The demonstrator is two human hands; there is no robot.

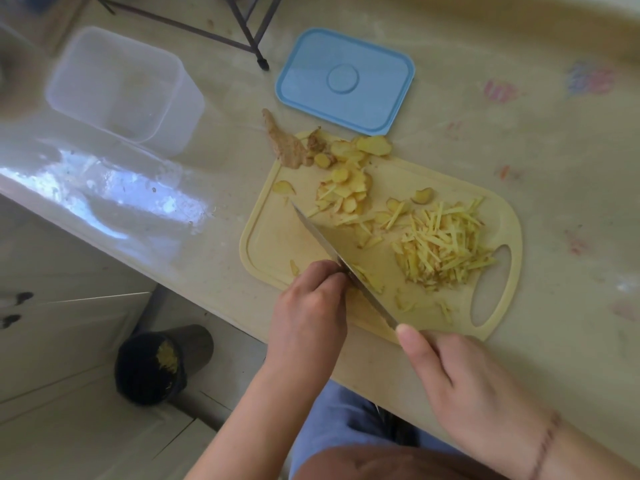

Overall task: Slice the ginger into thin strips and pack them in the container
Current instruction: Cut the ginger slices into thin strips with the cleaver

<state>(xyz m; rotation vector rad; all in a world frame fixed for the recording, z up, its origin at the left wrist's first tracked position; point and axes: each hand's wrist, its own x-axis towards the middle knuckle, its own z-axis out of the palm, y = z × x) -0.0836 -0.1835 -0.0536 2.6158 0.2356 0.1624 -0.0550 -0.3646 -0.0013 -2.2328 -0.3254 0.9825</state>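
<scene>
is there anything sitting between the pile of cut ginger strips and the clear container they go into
Partly. On a straight line from the pile of thin yellow ginger strips to the open clear plastic container lie the uncut ginger slices on the pale yellow cutting board. The blue rectangular lid lies off to the side, not on the container.

Daylight is soft and rather flat, w/ strong white glare on the glossy counter (114,188) at the left edge, approx. where it meets the floor side. Shadows are weak: only a pale one under the knife blade (332,251) and beside the hands, so light seems to come from the upper left. Picture is sharpest near the cutting board (412,174); the clear container (121,88) and the corners look smeared, and the wide lens bends the counter edge.
</scene>
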